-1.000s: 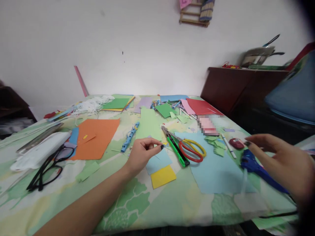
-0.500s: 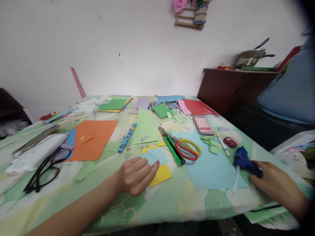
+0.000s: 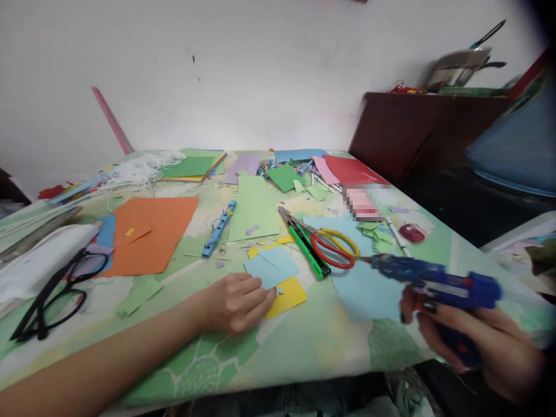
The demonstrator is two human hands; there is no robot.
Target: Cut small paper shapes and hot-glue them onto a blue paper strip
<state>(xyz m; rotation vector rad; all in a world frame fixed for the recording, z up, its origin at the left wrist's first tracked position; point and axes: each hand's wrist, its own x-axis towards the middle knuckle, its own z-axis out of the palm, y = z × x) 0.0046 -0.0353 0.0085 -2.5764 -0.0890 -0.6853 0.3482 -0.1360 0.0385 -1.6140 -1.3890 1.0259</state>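
In the head view my right hand [image 3: 473, 341] is wrapped round the handle of a blue hot glue gun [image 3: 434, 282], lifted off the table. Its nozzle points left, toward the red and yellow scissors handles. My left hand [image 3: 238, 304] rests on the tablecloth, fingers curled and closed. At its fingertips shows a small light-blue paper piece [image 3: 280, 291], over a yellow paper [image 3: 292, 298]. Just beyond lies a light-blue paper [image 3: 271, 263]. A green utility knife [image 3: 309, 252] and the scissors [image 3: 334, 249] lie side by side between my hands.
An orange sheet [image 3: 152, 231], black glasses [image 3: 65, 295] and a blue paper flute-like tube [image 3: 219, 229] lie to the left. Farther back are a pale green sheet [image 3: 253, 208], white string [image 3: 143, 171] and a red sheet [image 3: 354, 169]. A white marker [image 3: 397, 236] lies right.
My right hand has picked the glue gun up from the table and turned its nozzle leftward. My left hand stays near the same papers, the small blue piece now showing at its fingertips.
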